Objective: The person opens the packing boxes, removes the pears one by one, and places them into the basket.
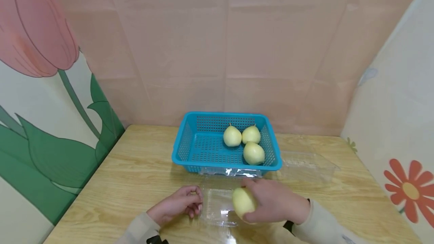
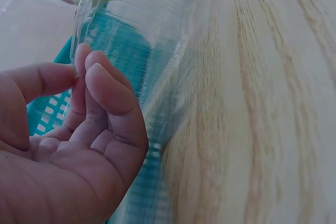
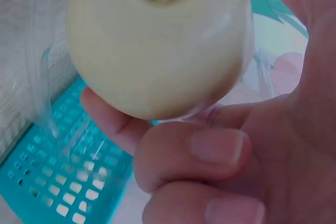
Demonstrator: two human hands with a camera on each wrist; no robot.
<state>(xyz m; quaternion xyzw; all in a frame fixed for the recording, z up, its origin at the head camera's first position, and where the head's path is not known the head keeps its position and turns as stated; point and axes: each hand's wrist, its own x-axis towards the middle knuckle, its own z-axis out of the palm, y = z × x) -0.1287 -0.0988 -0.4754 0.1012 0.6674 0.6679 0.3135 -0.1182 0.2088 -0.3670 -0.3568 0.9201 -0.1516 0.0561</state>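
Observation:
My right hand point(image 1: 276, 200) grips a pale yellow-green pear point(image 1: 243, 203) above the right part of a clear plastic container point(image 1: 217, 208). In the right wrist view the pear point(image 3: 157, 51) shows its dark blossom end, with thumb and fingers around it. At the container's left side, my left hand point(image 1: 179, 204) pinches the rim between thumb and fingertips, as the left wrist view shows for that hand point(image 2: 79, 129). Behind the container stands a blue perforated basket point(image 1: 181, 150). Three pears lie in its right half: one left point(image 1: 232, 136), one behind point(image 1: 251, 134), one in front point(image 1: 254, 153).
Another clear plastic piece point(image 1: 306, 165) lies right of the basket; its exact shape is hard to tell. Everything rests on a wood-grain table point(image 1: 112, 195). A pinkish sheet point(image 1: 223, 48) closes off the back, and printed walls stand at both sides.

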